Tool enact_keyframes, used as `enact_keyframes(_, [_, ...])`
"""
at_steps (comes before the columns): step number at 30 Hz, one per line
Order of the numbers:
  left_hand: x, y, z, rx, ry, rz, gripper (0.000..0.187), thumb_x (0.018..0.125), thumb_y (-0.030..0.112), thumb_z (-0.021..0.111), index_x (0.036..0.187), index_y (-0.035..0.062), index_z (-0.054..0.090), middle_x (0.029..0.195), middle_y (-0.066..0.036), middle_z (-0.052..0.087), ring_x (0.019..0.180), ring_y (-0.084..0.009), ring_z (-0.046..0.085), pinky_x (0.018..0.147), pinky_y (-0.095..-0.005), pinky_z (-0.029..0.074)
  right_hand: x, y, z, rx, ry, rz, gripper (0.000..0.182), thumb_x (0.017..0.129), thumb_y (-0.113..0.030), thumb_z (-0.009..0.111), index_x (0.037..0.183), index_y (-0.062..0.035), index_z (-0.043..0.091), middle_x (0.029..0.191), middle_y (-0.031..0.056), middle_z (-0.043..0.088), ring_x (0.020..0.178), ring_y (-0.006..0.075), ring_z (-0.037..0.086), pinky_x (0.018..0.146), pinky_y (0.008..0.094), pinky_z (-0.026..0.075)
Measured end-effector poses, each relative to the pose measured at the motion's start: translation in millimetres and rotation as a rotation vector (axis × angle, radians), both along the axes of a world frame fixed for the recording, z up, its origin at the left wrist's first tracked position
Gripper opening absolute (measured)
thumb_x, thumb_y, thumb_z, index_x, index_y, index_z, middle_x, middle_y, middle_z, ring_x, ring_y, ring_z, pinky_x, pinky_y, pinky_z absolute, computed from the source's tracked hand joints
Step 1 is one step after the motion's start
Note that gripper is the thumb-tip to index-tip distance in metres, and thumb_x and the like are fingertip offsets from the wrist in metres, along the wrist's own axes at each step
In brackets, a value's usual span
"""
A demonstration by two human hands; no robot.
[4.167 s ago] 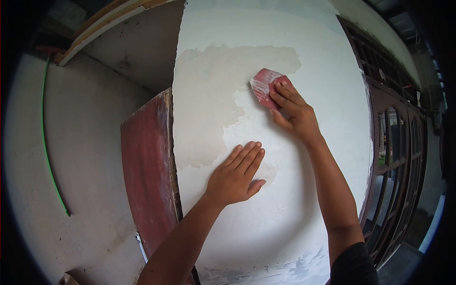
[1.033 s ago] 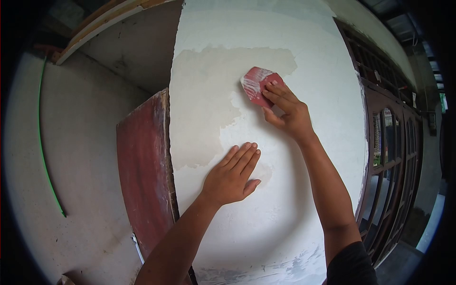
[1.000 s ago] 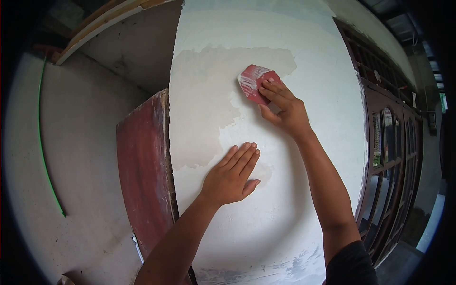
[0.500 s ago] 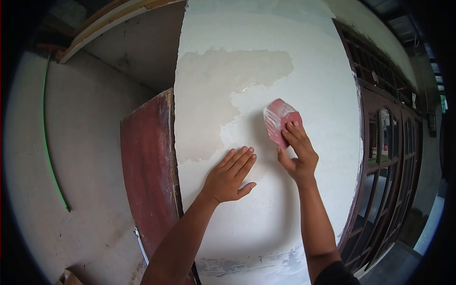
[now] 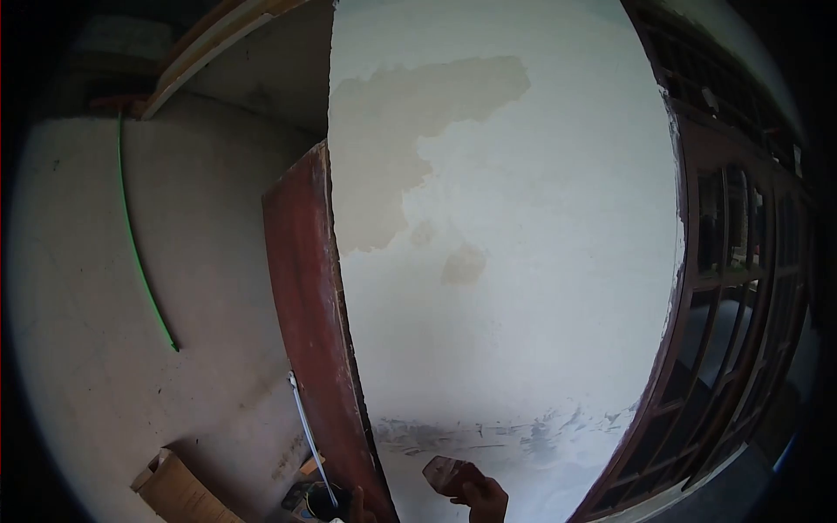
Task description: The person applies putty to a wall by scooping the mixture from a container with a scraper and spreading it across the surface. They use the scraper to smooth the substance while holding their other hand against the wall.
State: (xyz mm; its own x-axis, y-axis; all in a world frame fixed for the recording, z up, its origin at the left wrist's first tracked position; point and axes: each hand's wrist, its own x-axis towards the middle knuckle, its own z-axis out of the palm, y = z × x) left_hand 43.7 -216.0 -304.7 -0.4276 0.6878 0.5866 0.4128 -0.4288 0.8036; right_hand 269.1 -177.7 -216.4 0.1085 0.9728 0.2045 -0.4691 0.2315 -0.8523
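A flat reddish putty scraper (image 5: 449, 475) with whitish smears is gripped in my right hand (image 5: 488, 502), low in the view before the bottom of the white wall (image 5: 540, 322). At the bottom edge, my left hand (image 5: 359, 507) shows only in part, dim, beside a dark container (image 5: 324, 500). Most of its fingers are hidden. Higher on the wall spreads a large beige patch (image 5: 375, 166) with ragged edges, and two small beige spots lie below it.
A dark red door panel (image 5: 305, 288) borders the wall on the left. Beyond it, a green strip (image 5: 139, 253) hangs on a grey wall, with a cardboard box (image 5: 179, 492) below. Dark framed glass doors (image 5: 715, 322) stand at right.
Both hands have come down off the wall to the bottom of the view, the scraper still in my right. The view has tilted downward and darkened; two small beige spots now show.
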Motion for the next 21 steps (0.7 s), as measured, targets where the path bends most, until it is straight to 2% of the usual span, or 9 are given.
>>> enact_keyframes(2, [-1.6, -36.9, -38.0, -0.240, -0.222, -0.017, 0.072, 0.111, 0.056, 0.034, 0.155, 0.0003, 0.045, 0.157, -0.020, 0.049, 0.147, -0.0356, 0.043, 0.121, -0.0440, 0.033, 1.9, -25.3, -43.5, -0.159, 0.006, 0.094, 0.039, 0.101, -0.025, 0.072, 0.121, 0.0075, 0.065, 0.102, 0.0144, 0.070, 0.088, 0.0215, 0.071, 0.071, 0.0345, 0.063])
enact_keyframes(6, [-15.8, -72.8, -45.2, -0.193, -0.280, -0.003, 0.073, 0.111, 0.056, 0.032, 0.154, -0.0016, 0.045, 0.157, -0.021, 0.048, 0.148, -0.0356, 0.042, 0.122, -0.0445, 0.031, 10.3, -53.1, -99.7, -0.377, -0.070, 0.177, 0.042, 0.101, -0.025, 0.072, 0.125, 0.0083, 0.062, 0.107, 0.0145, 0.070, 0.085, 0.0232, 0.071, 0.069, 0.0341, 0.061])
enact_keyframes(8, [-14.6, -104.4, -55.8, -0.185, -0.334, 0.003, 0.074, 0.111, 0.056, 0.031, 0.154, -0.0028, 0.045, 0.157, -0.021, 0.047, 0.148, -0.0357, 0.041, 0.123, -0.0449, 0.030, 15.8, -71.2, -114.5, -0.440, 0.056, 0.262, 0.042, 0.100, -0.024, 0.072, 0.127, 0.0069, 0.061, 0.105, 0.0136, 0.071, 0.084, 0.0234, 0.070, 0.069, 0.0353, 0.060])
enact_keyframes(12, [-17.9, -119.2, -62.0, -0.120, -0.435, -0.024, 0.076, 0.111, 0.056, 0.029, 0.152, -0.0054, 0.045, 0.158, -0.022, 0.046, 0.149, -0.0357, 0.040, 0.124, -0.0456, 0.028, 25.4, -89.1, -108.6, -0.442, 0.064, 0.298, 0.042, 0.097, -0.018, 0.074, 0.130, 0.0042, 0.061, 0.104, 0.0127, 0.071, 0.083, 0.0236, 0.070, 0.069, 0.0353, 0.059])
enact_keyframes(14, [-27.2, -116.7, -59.9, -0.074, -0.481, -0.028, 0.076, 0.111, 0.056, 0.028, 0.152, -0.0066, 0.045, 0.158, -0.022, 0.045, 0.149, -0.0358, 0.040, 0.125, -0.0460, 0.027, 28.8, -87.3, -115.6, -0.483, 0.035, 0.294, 0.042, 0.095, -0.017, 0.075, 0.130, 0.0033, 0.061, 0.108, 0.0133, 0.071, 0.086, 0.0248, 0.072, 0.074, 0.0356, 0.061])
enact_keyframes(16, [-44.6, -123.9, -61.8, -0.042, -0.527, -0.010, 0.077, 0.112, 0.056, 0.026, 0.151, -0.0079, 0.045, 0.158, -0.023, 0.044, 0.149, -0.0358, 0.039, 0.125, -0.0464, 0.026, 23.7, -90.5, -116.3, -0.495, 0.176, 0.303, 0.028, 0.096, -0.005, 0.068, 0.119, 0.0089, 0.061, 0.109, 0.0175, 0.070, 0.093, 0.0263, 0.073, 0.076, 0.0357, 0.063])
enact_keyframes(19, [-66.7, -169.0, -88.6, -0.075, -0.570, 0.072, 0.078, 0.112, 0.056, 0.023, 0.151, -0.0089, 0.044, 0.159, -0.023, 0.043, 0.151, -0.0357, 0.037, 0.127, -0.0469, 0.024, 4.2, -111.7, -91.8, -0.508, 0.148, 0.248, 0.034, 0.096, -0.008, 0.068, 0.126, 0.0043, 0.059, 0.111, 0.0127, 0.069, 0.093, 0.0232, 0.071, 0.070, 0.0330, 0.058])
enact_keyframes(20, [-80.5, -178.5, -87.7, -0.107, -0.545, 0.095, 0.079, 0.112, 0.055, 0.020, 0.152, -0.0087, 0.042, 0.160, -0.023, 0.042, 0.152, -0.0356, 0.036, 0.127, -0.0470, 0.022, -3.3, -117.7, -94.3, -0.509, 0.130, 0.258, 0.037, 0.097, -0.009, 0.066, 0.131, 0.0017, 0.057, 0.113, 0.0105, 0.069, 0.094, 0.0216, 0.069, 0.068, 0.0324, 0.056])
enact_keyframes(21, [-81.2, -193.6, -61.7, -0.167, -0.484, 0.104, 0.078, 0.113, 0.054, 0.017, 0.154, -0.0085, 0.041, 0.162, -0.024, 0.039, 0.154, -0.0354, 0.031, 0.129, -0.0462, 0.018, -13.6, -124.6, -95.1, -0.473, 0.142, 0.263, 0.036, 0.098, -0.011, 0.066, 0.130, 0.0008, 0.058, 0.111, 0.0093, 0.070, 0.092, 0.0203, 0.070, 0.068, 0.0315, 0.055])
